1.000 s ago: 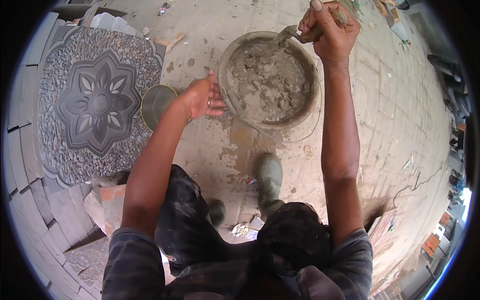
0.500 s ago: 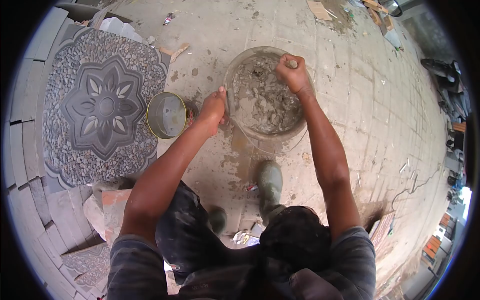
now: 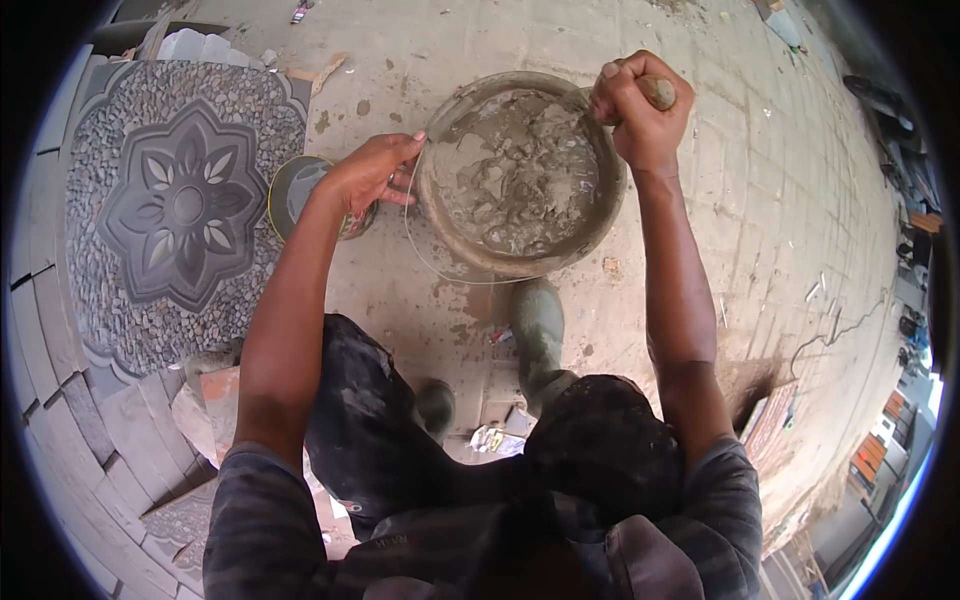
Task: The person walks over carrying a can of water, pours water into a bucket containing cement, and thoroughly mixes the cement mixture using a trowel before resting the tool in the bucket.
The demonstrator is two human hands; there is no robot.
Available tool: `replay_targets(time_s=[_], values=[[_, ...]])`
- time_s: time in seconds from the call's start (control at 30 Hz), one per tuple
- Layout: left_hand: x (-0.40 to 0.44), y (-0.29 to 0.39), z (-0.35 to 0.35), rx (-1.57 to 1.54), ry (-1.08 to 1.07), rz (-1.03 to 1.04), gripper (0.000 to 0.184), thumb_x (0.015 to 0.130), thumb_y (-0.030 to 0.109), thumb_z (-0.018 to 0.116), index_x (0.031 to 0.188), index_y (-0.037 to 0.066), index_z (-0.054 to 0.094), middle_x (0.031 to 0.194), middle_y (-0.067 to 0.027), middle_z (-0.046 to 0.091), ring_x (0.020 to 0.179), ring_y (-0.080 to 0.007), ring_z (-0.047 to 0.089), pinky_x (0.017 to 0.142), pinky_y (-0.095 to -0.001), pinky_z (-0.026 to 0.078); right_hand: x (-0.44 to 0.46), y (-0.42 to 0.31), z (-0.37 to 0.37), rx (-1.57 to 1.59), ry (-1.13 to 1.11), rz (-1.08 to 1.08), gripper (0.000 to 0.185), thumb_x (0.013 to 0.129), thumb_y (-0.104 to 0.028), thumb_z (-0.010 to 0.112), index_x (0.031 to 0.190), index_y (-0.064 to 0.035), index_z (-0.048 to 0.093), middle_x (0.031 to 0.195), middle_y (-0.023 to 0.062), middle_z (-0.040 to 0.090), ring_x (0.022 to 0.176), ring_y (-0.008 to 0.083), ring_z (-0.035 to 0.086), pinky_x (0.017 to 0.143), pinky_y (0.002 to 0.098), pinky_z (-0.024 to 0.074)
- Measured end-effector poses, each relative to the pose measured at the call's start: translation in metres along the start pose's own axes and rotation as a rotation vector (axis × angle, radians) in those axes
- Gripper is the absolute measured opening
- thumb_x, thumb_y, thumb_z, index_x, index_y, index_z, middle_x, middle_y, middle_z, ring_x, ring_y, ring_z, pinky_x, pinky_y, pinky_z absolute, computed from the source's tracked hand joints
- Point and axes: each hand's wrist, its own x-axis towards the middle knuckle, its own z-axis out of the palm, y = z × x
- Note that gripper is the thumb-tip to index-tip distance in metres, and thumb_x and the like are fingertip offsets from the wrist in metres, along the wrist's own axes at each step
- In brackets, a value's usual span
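Two-handed, leans over a round bucket (image 3: 470,262) set on a pale, stained floor (image 3: 780,220), just ahead of the feet. Inside the bucket, thick grey mortar (image 3: 525,170), wet and lumpy through the middle, smoother toward the upper left. Grips a tool handle (image 3: 659,93) in the right hand (image 3: 645,110), fingers wrapped closely round, rounded end poking out beside the thumb. Holds that fist at the upper right of the rim, with the rest of the tool hidden from sight. Holds the left hand (image 3: 375,170) open, fingers apart, at the left side of the bucket. Has the foremost fingertip right at the rim; cannot tell firm contact from a near miss. Past the lower fingers, a thin wire handle (image 3: 421,258), looping low around the near left side of the bucket.

Behind the left wrist, a small tin (image 3: 290,195) with a yellow edge, partly covered by the arm, just beside a large tile (image 3: 187,205). On that tile, a raised grey flower with pale petals, pebbles all round. Wears green rubber boots (image 3: 539,320), one close below the bucket, the other farther back, and dark trousers (image 3: 360,420) with pale smears. Between the legs, a crumpled scrap (image 3: 497,440). Along the left edge, grey blocks (image 3: 60,470) packed side by side.
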Motion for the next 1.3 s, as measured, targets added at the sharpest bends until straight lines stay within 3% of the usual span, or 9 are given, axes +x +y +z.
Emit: replay_targets(time_s=[0.1,0.2,0.37,0.47,0.6,0.77,0.87,1.13,1.3], values=[[0.008,-0.006,0.011,0.0,0.044,0.091,0.057,0.097,0.061,0.055,0.119,0.008,0.059,0.112,-0.0034,0.062,0.095,-0.0174,0.061,0.079,-0.0392,0.053,-0.017,0.077,-0.007,-0.068,-0.009,0.255,0.021,0.087,-0.007,0.064,0.068,-0.004,0.057,0.057,0.0005,0.057,0.05,0.0065,0.051,0.047,0.0242,0.0408],[0.01,-0.008,0.016,0.013,0.088,0.135,0.058,0.096,0.061,0.055,0.117,0.008,0.06,0.11,-0.0036,0.063,0.094,-0.0158,0.06,0.074,-0.0372,0.051,-0.048,0.088,-0.023,-0.046,0.0,0.298,0.021,0.086,-0.005,0.064,0.067,-0.0053,0.056,0.06,0.0005,0.057,0.052,0.007,0.052,0.048,0.0244,0.0417],[0.014,-0.009,0.027,0.064,0.168,0.158,0.056,0.096,0.06,0.056,0.113,0.007,0.061,0.1,-0.0029,0.063,0.085,-0.0125,0.057,0.065,-0.0328,0.045,-0.083,0.026,-0.02,-0.157,-0.003,0.073,0.022,0.084,0.0,0.063,0.066,-0.0033,0.051,0.065,0.0019,0.058,0.055,0.0071,0.052,0.052,0.0256,0.0439],[0.015,-0.008,0.028,0.061,0.176,0.159,0.054,0.096,0.059,0.057,0.111,0.007,0.061,0.094,-0.0013,0.063,0.078,-0.0114,0.055,0.064,-0.0305,0.044,-0.069,-0.024,-0.016,0.141,0.045,-0.01,0.021,0.088,0.002,0.06,0.07,-0.0009,0.05,0.065,0.0068,0.058,0.056,0.0114,0.053,0.052,0.0282,0.0458],[0.008,-0.004,0.033,-0.005,0.196,0.207,0.052,0.096,0.057,0.058,0.11,0.007,0.061,0.091,-0.0006,0.063,0.076,-0.0112,0.056,0.063,-0.0284,0.044,-0.033,-0.006,-0.006,0.168,0.1,-0.159,0.02,0.089,0.001,0.059,0.071,0.0001,0.052,0.065,0.0086,0.059,0.055,0.0132,0.056,0.052,0.028,0.0471],[0.026,-0.015,0.027,-0.013,0.212,0.218,0.055,0.096,0.058,0.058,0.103,0.004,0.063,0.088,-0.0039,0.064,0.078,-0.0153,0.059,0.068,-0.0345,0.048,-0.026,0.082,-0.004,-0.065,0.025,0.114,0.017,0.084,-0.003,0.063,0.069,-0.0021,0.057,0.061,0.0025,0.06,0.055,0.0079,0.055,0.051,0.0253,0.0454],[0.025,-0.012,0.027,0.027,0.207,0.172,0.053,0.096,0.055,0.059,0.112,0.004,0.062,0.093,-0.0033,0.066,0.08,-0.0121,0.061,0.063,-0.0294,0.046,-0.042,0.097,-0.013,-0.08,0.04,0.196,0.019,0.084,-0.004,0.063,0.067,-0.0031,0.056,0.061,0.0021,0.06,0.055,0.0077,0.055,0.052,0.0255,0.0454],[0.034,-0.009,0.03,0.094,0.269,0.242,0.058,0.097,0.056,0.059,0.11,-0.001,0.063,0.095,-0.007,0.066,0.081,-0.014,0.06,0.067,-0.0304,0.048,-0.088,0.041,-0.027,-0.205,-0.022,0.093,0.022,0.085,-0.001,0.062,0.065,-0.0037,0.052,0.065,0.002,0.059,0.058,0.0077,0.053,0.056,0.0253,0.045],[0.035,-0.01,0.034,0.074,0.283,0.263,0.058,0.098,0.055,0.059,0.108,-0.002,0.063,0.096,-0.0085,0.066,0.084,-0.0147,0.061,0.074,-0.0308,0.049,-0.072,-0.022,-0.01,0.053,0.003,-0.009,0.017,0.085,0.003,0.058,0.07,-0.0006,0.054,0.068,0.0057,0.06,0.057,0.0089,0.053,0.053,0.027,0.046]])
